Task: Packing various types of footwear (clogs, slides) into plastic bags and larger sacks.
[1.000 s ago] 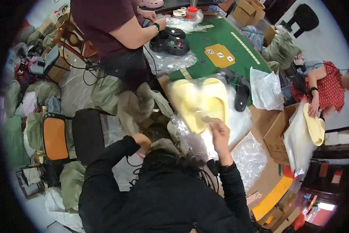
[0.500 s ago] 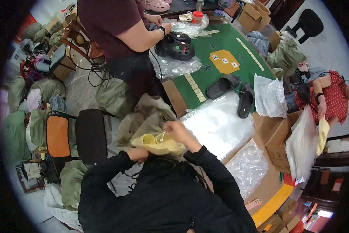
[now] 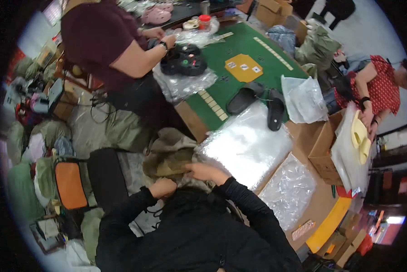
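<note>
An olive woven sack [image 3: 169, 147] lies bunched in front of me, left of the table. My left hand [image 3: 163, 187] is closed at its near edge and seems to grip the fabric. Over the sack's right side reaches my right hand [image 3: 206, 173], its fingers pointing left; blur hides whether they pinch anything. No footwear shows in either hand, and the inside of the sack is hidden. Just right of my right hand, a stack of clear plastic bags [image 3: 246, 147] covers the table edge. Black slides [image 3: 245, 98] lie beyond it.
A co-worker in maroon [image 3: 101, 43] stands far left by black clogs [image 3: 185, 61]. Another in red [image 3: 378, 84] handles yellow slides [image 3: 359, 138] over a cardboard box [image 3: 323, 154]. A chair with a black seat [image 3: 107, 174] and filled sacks [image 3: 19, 181] crowd the left.
The pale yellow shoes have left my hands and are out of sight. My right hand has moved down and left to the sack. The right co-worker's yellow slides now lie over the plastic bags.
</note>
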`<state>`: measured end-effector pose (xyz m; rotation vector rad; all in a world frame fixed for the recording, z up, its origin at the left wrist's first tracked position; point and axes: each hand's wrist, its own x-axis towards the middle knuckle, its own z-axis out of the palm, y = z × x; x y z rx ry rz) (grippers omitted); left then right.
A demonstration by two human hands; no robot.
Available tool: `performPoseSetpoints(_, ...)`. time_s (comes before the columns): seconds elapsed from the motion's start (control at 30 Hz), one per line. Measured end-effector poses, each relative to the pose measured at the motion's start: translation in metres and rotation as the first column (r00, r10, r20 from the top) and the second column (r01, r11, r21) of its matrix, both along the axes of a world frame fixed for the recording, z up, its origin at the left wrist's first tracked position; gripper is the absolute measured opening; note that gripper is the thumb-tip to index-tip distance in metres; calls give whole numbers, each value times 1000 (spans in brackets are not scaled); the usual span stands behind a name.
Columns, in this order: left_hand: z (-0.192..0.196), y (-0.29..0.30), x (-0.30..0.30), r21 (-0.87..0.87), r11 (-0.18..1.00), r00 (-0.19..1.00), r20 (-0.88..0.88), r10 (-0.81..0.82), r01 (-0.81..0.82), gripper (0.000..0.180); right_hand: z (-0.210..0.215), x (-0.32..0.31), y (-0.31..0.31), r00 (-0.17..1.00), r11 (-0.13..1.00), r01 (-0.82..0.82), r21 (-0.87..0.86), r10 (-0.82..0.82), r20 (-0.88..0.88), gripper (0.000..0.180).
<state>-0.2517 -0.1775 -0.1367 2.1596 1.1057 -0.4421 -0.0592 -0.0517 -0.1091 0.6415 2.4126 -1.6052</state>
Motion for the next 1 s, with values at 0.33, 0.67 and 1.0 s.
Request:
performPoseSetpoints(0.33, 25, 64, 21, -246, 969, 999, 28, 38, -30, 29, -91, 25, -34, 999, 999, 44, 22, -45, 15, 38)
performPoseSetpoints(0.67, -11, 220, 58, -97, 962, 855, 442, 270, -254, 37, -62, 102, -17, 945, 926, 321, -201, -326, 7, 34)
performPoseSetpoints(1.0, -117, 380, 139, -264, 431, 226, 562, 795, -863, 77, -58, 149, -64, 511, 440, 844, -307, -834, 210, 42)
